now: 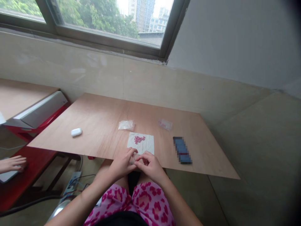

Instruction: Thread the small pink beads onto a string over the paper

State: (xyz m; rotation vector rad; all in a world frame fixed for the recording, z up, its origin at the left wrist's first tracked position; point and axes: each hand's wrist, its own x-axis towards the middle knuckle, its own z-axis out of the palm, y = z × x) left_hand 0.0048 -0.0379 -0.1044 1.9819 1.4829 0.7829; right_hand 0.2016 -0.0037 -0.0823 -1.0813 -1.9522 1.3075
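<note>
My left hand point(122, 163) and my right hand point(149, 166) meet at the near edge of a plywood board point(98, 128), fingers curled together. Their fingertips sit over the lower edge of a white paper sheet point(143, 146). A small pile of pink tablets point(139, 139) lies on that sheet, just beyond my fingers. Whatever my fingertips may pinch is too small or hidden to tell. Behind the sheet lies a small transparent plastic bag point(126, 125), and a second one with a pink tint point(165, 124) lies to its right.
A white earbud case point(76, 132) lies on the board's left side, and a pixelated blue flat object point(182, 150) on its right. At left, another person's hand point(13, 164) rests on a red table point(30, 175). A power strip point(72, 183) with cables sits below.
</note>
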